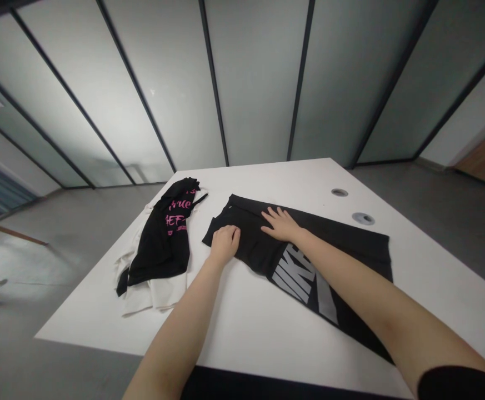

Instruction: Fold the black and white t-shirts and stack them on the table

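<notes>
Black pants (250, 230) with large grey "NIKE" lettering lie spread flat on the white table (242, 339). My left hand (224, 243) is closed at their near left edge, its fingers curled down on the cloth; the fingertips are hidden. Farther along the same garment, my right hand (281, 225) rests flat on the fabric with its fingers spread. The right forearm covers part of the lettering.
Left on the table lies a black garment with pink lettering (163, 239), on top of a white garment (167, 291). Two round cable grommets (339, 192) are set into the table's right side. Behind stands a frosted glass partition (254, 83) with dark frames.
</notes>
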Tool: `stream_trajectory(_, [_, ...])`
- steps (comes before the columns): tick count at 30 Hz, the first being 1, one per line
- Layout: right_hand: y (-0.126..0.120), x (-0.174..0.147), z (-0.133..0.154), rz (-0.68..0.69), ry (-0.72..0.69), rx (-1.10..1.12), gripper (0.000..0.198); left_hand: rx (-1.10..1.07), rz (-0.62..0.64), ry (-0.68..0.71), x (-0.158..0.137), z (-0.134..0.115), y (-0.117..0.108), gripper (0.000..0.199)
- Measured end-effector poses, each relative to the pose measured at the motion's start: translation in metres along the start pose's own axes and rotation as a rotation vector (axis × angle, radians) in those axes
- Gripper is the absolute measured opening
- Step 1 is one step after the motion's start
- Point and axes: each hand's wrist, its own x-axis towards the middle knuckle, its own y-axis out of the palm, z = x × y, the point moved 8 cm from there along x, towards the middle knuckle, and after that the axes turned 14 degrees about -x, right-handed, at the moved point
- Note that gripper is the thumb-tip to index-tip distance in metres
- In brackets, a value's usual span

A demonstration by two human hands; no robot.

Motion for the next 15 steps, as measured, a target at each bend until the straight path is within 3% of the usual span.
stream_trajectory(10, [-0.017, 0.015, 0.031, -0.052, -0.326, 0.048, 0.075, 0.046, -0.025, 0.072, -0.008, -0.024, -0.011, 0.025])
stream_trajectory(15, [-0.018, -0.001, 0.065, -0.078, -0.517, 0.062, 0.078, 0.113, 0.022, 0.014, -0.009, -0.017, -0.002, 0.047])
